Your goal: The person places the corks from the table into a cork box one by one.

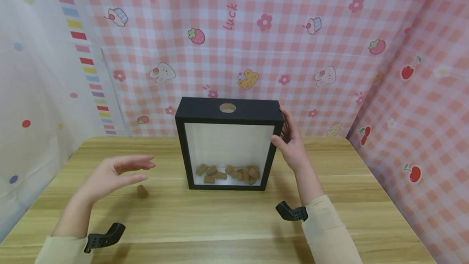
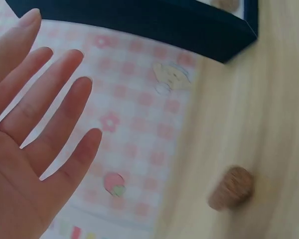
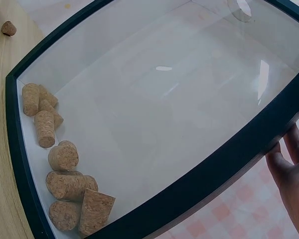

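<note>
A black shadow box frame [image 1: 183, 154] with a clear front and a round hole [image 1: 228, 108] in its top stands upright on the table. Several corks [image 1: 221, 175] lie along its bottom inside; the right wrist view shows these corks [image 3: 67, 185] closely. My right hand [image 1: 294, 150] grips the box's right side, thumb at the front edge and fingers around the side. To the left, my left hand [image 1: 106, 176] is held above the table with its fingers extended, holding nothing. One loose cork [image 1: 142, 192] lies on the table just below and beyond its fingertips, apart from the hand.
The wooden table [image 1: 220, 227] carries the box near its back edge. Behind it hangs a pink checked curtain [image 1: 234, 52], with more of the cloth along the right side. A white dotted cloth [image 1: 33, 93] hangs at the left.
</note>
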A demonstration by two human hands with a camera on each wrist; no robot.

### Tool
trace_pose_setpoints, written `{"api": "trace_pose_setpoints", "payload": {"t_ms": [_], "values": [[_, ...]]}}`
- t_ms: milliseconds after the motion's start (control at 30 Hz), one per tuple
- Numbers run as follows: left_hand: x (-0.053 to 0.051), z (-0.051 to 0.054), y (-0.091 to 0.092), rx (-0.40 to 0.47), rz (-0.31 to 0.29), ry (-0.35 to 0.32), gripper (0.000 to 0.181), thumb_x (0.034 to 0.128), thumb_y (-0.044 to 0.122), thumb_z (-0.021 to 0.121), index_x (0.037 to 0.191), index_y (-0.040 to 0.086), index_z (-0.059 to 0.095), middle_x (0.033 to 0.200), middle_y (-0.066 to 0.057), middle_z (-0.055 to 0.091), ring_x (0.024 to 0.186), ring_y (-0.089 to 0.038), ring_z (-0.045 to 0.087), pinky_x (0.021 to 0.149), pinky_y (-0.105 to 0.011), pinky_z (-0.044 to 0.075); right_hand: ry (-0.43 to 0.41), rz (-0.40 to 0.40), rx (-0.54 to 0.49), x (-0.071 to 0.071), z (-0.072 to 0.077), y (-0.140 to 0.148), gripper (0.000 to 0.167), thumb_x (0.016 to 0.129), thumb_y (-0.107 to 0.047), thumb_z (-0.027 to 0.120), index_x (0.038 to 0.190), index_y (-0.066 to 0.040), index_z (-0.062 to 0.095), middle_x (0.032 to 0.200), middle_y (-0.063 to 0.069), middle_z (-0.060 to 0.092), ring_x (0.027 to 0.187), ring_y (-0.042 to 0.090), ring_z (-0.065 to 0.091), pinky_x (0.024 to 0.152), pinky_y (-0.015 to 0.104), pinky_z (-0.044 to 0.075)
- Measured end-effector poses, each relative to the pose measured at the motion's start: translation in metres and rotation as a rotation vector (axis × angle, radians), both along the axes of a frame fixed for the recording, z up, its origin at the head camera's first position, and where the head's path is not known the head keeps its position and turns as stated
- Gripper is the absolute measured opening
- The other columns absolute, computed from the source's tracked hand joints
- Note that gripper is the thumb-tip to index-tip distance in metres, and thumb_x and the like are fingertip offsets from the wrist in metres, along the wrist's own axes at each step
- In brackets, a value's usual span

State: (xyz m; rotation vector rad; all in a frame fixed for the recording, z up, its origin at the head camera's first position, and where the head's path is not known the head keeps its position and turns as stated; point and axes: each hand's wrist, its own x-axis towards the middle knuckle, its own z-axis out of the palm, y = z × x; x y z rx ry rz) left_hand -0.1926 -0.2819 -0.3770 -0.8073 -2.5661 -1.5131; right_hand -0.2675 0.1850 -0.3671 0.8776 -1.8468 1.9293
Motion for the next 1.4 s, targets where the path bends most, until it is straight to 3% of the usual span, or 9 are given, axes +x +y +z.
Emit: {"api": "trace_pose_setpoints", "payload": {"t_ms": [267, 400, 633, 833, 1033, 1167, 1400], "values": [[-0.004, -0.031, -0.017, -0.044, 0.008, -0.022, 0.044, 0.0910, 0.004, 0.071, 0.134, 0.004, 0.061, 0.122, -0.013, 0.068, 0.113, -0.004, 0.061, 0.093, -0.018, 0.047, 0.003, 0.014, -0.006, -0.001, -0.001, 0.001, 0.067, 0.093, -0.024, 0.073, 0.151, -0.027, 0.041, 0.143, -0.001, 0.050, 0.122, 0.017, 0.049, 0.090, 0.027, 0.044], [-0.005, -0.043, -0.024, -0.087, 0.013, -0.063, 0.048, 0.0898, 0.008, 0.074, 0.135, 0.004, 0.060, 0.127, -0.014, 0.065, 0.113, -0.004, 0.059, 0.094, -0.021, 0.048, 0.025, 0.033, -0.011, -0.004, -0.001, 0.001, 0.065, 0.094, -0.018, 0.071, 0.151, -0.026, 0.041, 0.141, 0.000, 0.052, 0.118, 0.017, 0.050, 0.087, 0.027, 0.044], [-0.006, -0.060, -0.034, -0.099, 0.013, -0.161, 0.057, 0.0871, 0.011, 0.077, 0.137, -0.006, 0.055, 0.138, -0.015, 0.057, 0.117, -0.002, 0.056, 0.092, -0.021, 0.049, 0.032, 0.030, -0.011, -0.004, -0.001, 0.000, 0.069, 0.091, -0.031, 0.074, 0.151, -0.027, 0.041, 0.140, -0.001, 0.053, 0.117, 0.016, 0.051, 0.086, 0.026, 0.045], [-0.010, -0.075, -0.039, -0.083, -0.031, -0.145, 0.058, 0.0851, 0.007, 0.078, 0.137, -0.006, 0.055, 0.136, -0.019, 0.057, 0.118, 0.002, 0.053, 0.093, -0.014, 0.043, 0.027, 0.025, -0.008, -0.003, -0.001, 0.000, 0.072, 0.088, -0.039, 0.075, 0.151, -0.028, 0.041, 0.141, -0.002, 0.052, 0.119, 0.016, 0.050, 0.087, 0.026, 0.045], [-0.011, -0.085, -0.042, -0.031, -0.057, -0.178, 0.057, 0.0860, 0.004, 0.076, 0.137, -0.010, 0.052, 0.135, -0.012, 0.059, 0.117, 0.002, 0.054, 0.094, -0.011, 0.041, 0.022, 0.025, -0.004, -0.003, -0.002, 0.001, 0.073, 0.088, -0.038, 0.075, 0.151, -0.026, 0.040, 0.143, -0.001, 0.051, 0.122, 0.017, 0.049, 0.090, 0.027, 0.045], [-0.011, -0.089, -0.044, -0.014, -0.065, -0.176, 0.056, 0.0864, 0.002, 0.075, 0.136, -0.011, 0.052, 0.135, -0.014, 0.059, 0.117, 0.004, 0.053, 0.094, -0.010, 0.041, 0.020, 0.026, -0.006, -0.003, -0.001, 0.000, 0.074, 0.087, -0.040, 0.075, 0.151, -0.026, 0.040, 0.143, -0.001, 0.050, 0.123, 0.017, 0.049, 0.090, 0.026, 0.045], [-0.013, -0.095, -0.045, 0.007, -0.086, -0.136, 0.053, 0.0857, -0.001, 0.074, 0.133, -0.014, 0.053, 0.133, 0.003, 0.061, 0.118, 0.009, 0.049, 0.096, -0.009, 0.038, 0.019, 0.026, -0.010, -0.002, 0.000, -0.001, 0.074, 0.088, -0.040, 0.075, 0.151, -0.025, 0.040, 0.143, -0.001, 0.051, 0.122, 0.018, 0.049, 0.090, 0.026, 0.045]]}}
